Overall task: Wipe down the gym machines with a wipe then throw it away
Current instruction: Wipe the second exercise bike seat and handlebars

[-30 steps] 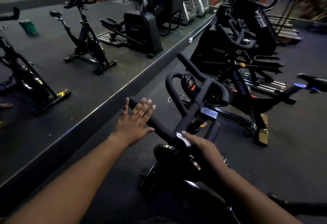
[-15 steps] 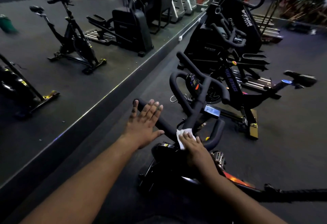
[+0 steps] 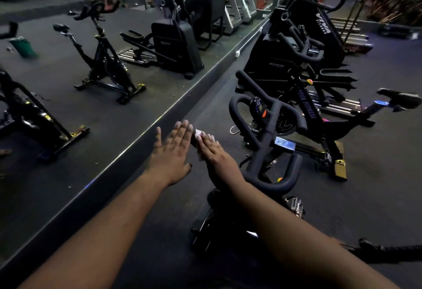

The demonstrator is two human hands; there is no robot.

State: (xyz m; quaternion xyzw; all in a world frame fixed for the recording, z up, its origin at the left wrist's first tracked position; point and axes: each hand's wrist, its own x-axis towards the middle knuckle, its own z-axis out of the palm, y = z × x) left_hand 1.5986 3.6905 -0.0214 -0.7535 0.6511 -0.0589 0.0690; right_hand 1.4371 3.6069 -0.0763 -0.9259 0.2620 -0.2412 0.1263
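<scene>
Single head-worn wide-angle view, looking forward and down from the person's own eye level. Both forearms enter from the bottom edge toward the centre, close to the lens. A spin bike (image 3: 269, 151) lies directly below and ahead, near; the mirror wall (image 3: 91, 83) runs from 7 o'clock to 1 o'clock at left; further machines (image 3: 308, 44) recede toward 1 o'clock. Edges bow with lens distortion.
</scene>
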